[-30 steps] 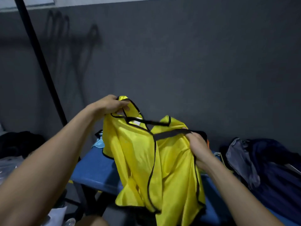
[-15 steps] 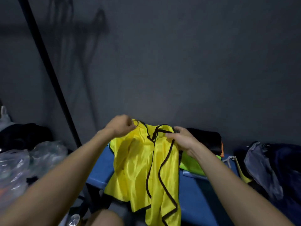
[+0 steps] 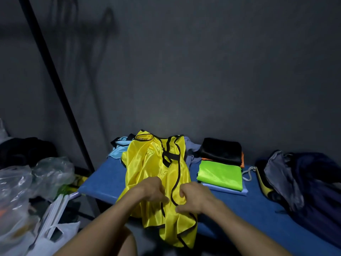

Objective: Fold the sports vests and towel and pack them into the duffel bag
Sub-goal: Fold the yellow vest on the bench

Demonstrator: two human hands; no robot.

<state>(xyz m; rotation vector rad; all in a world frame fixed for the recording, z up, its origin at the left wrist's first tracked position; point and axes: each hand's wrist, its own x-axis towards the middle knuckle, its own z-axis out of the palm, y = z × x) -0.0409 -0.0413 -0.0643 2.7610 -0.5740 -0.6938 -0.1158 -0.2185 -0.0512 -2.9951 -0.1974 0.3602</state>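
Folding is underway: the yellow vest [image 3: 156, 174] lies on the blue tabletop [image 3: 103, 180], hem overhanging, both hands' [image 3: 153, 189] [image 3: 193, 195] fingers curled, pinching its lower part, apparently ready to fold upward.

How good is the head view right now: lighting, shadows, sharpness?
Head view: dim overall, light falling mostly on the shiny yellow vest and blue table; soft streaky shadows on the grey wall; the dark bag at right barely readable; wide-angle bend at the edges; left hand and right hand slightly soft.
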